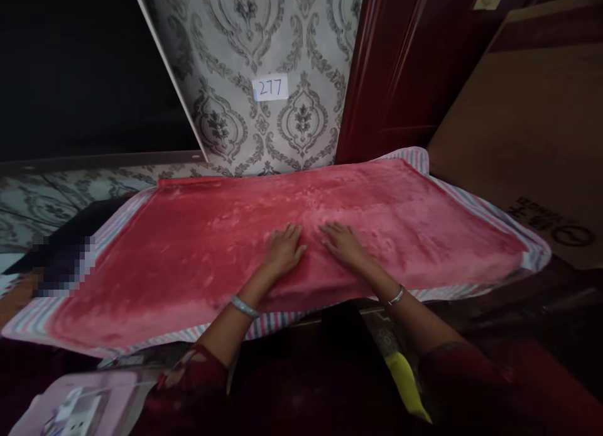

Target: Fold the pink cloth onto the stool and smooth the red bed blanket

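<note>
A plush red-pink blanket [198, 235] lies spread out in front of me, its front edge drooping a little. Under it a striped cloth [276, 323] shows along the edges and at the corners. My left hand [284, 250] rests flat on the blanket near its middle, fingers stretched forward. Just to the right, my right hand [343, 242] also lies flat with fingers spread. The two hands are apart, and neither grips anything. What supports the cloth is mostly hidden.
A large dark screen [89, 71] stands at the back left. On the patterned wall is a paper label reading 277 [270, 87]. A cardboard box [527, 122] leans at the right by a dark red door [396, 65]. Another person's arm [19, 294] shows at far left.
</note>
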`<state>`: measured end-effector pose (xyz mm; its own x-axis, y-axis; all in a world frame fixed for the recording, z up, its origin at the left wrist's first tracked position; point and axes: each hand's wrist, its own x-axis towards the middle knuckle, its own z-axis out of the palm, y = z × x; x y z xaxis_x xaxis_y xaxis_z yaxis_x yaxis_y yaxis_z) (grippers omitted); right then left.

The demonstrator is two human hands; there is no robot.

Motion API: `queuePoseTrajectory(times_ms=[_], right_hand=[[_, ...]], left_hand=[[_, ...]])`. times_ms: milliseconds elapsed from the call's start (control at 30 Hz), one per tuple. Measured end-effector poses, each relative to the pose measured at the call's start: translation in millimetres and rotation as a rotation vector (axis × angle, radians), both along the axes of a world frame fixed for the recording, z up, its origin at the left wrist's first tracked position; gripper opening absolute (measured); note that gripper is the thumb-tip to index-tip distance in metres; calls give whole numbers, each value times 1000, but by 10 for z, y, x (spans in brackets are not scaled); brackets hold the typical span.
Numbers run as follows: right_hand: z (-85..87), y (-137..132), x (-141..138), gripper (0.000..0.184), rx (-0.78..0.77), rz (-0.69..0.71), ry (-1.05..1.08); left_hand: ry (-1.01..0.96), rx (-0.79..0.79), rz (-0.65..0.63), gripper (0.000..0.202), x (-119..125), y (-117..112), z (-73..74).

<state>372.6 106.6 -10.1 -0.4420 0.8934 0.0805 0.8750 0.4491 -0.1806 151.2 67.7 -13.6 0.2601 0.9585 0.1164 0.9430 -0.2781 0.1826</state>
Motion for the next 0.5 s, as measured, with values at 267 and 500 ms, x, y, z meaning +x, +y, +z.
queuePoseTrajectory(times_ms=[267, 500], right_hand=[[-213, 14, 315, 57, -4, -190, -95], [-210, 82, 481, 57, -36, -146, -68]], left_hand=[[40, -24, -56, 71, 359, 100, -208], [60, -6, -46, 71, 293, 126, -213]])
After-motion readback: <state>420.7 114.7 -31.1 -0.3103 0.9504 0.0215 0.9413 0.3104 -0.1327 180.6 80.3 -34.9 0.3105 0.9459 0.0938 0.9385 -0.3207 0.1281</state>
